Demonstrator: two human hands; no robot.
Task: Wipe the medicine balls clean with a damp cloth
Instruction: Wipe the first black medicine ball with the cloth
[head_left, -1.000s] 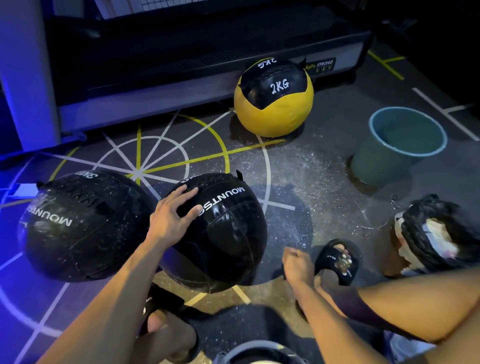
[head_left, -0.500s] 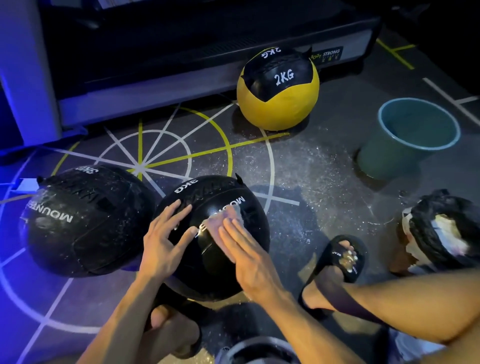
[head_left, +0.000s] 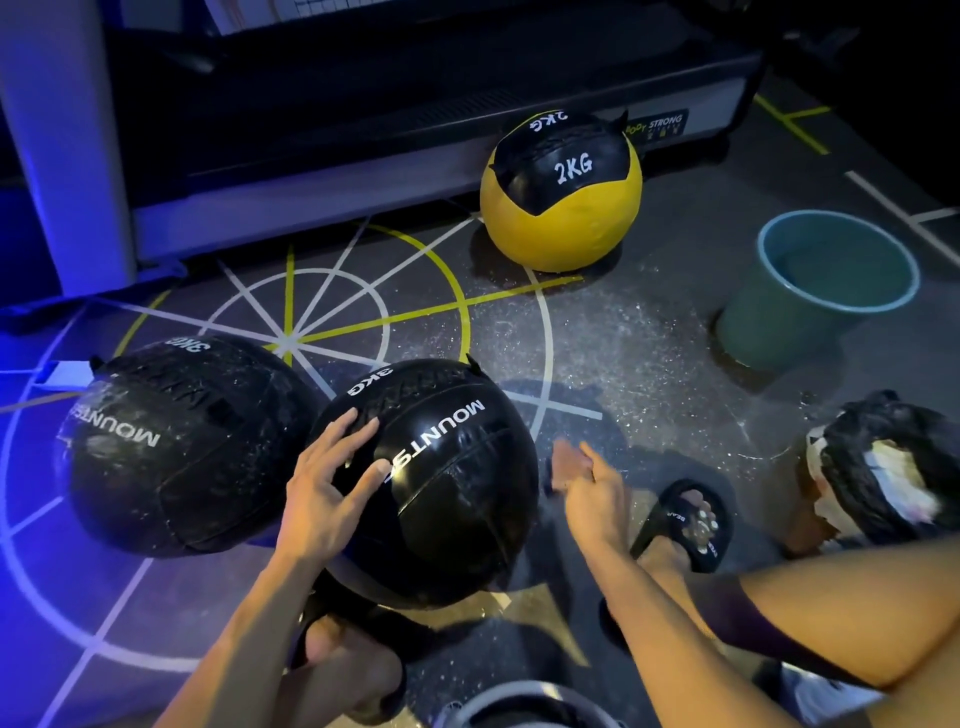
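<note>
Floor (head_left: 623, 338): L fingers (head_left: 358, 431) splayed on ball (head_left: 447, 483).

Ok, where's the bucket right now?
In the head view, the teal bucket stands on the floor at the right, beside the yellow 2KG ball.

I read "MOUNTS…" and "3KG" in white on the near black ball (head_left: 441, 483); the word's end is cut off by a seam. The left black ball (head_left: 176, 447) shows "MOUNT…" and "3KG". The far yellow ball (head_left: 561, 208) says "2KG" twice on its black panels. The treadmill's end cap (head_left: 660, 124) reads "BODY STRONG". The right sandal (head_left: 685, 519) strap shows "BEAR".
</note>
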